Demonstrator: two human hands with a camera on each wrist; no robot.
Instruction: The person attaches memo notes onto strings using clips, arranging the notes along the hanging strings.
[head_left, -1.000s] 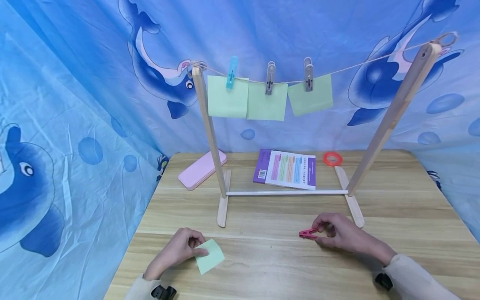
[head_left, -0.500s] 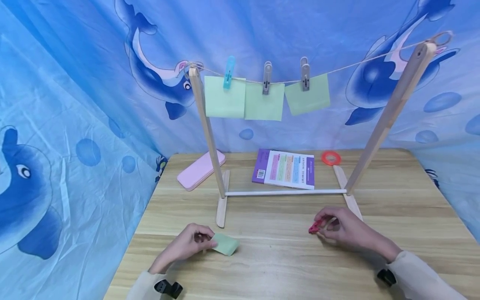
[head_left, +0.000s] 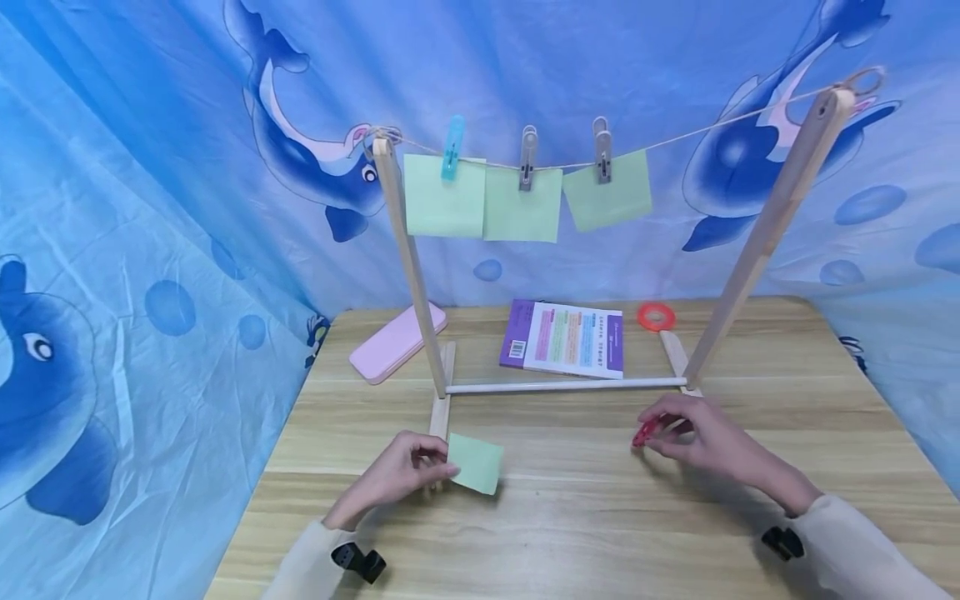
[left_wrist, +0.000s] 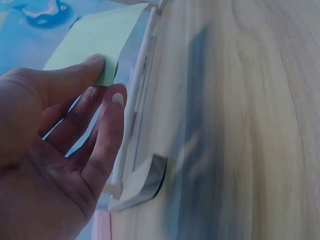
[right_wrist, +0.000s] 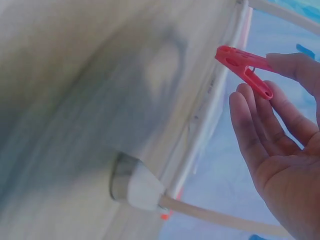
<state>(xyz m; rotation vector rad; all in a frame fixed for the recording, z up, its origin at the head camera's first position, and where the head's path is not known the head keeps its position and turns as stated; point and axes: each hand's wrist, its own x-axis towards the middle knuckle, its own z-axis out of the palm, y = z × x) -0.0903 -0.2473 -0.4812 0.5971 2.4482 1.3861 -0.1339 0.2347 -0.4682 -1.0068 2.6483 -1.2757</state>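
Note:
Between thumb and fingers my left hand (head_left: 405,475) pinches a green paper square (head_left: 477,463) by its edge, just above the table near the rack's left foot. The left wrist view shows the thumb flat on the paper (left_wrist: 102,37). On the other side, my right hand (head_left: 705,437) holds a red clothespin (head_left: 647,432) by its handle ends; its jaws look closed in the right wrist view. Above and behind both hands a string (head_left: 697,132) spans the wooden rack (head_left: 772,225). Three green paper squares (head_left: 445,200) hang there from one blue clothespin (head_left: 452,148) and two grey clothespins (head_left: 528,157).
A purple-and-white book (head_left: 573,340) lies behind the rack's white crossbar (head_left: 562,386). A pink case (head_left: 396,343) sits at the back left. Near the right post lies a red tape ring (head_left: 656,316). Blue dolphin-print curtain (head_left: 187,167) surrounds the wooden table (head_left: 555,517).
My left hand has moved forward and right with the paper, turning it more upright. The right hand has shifted slightly forward and right, and the clothespin in it has turned.

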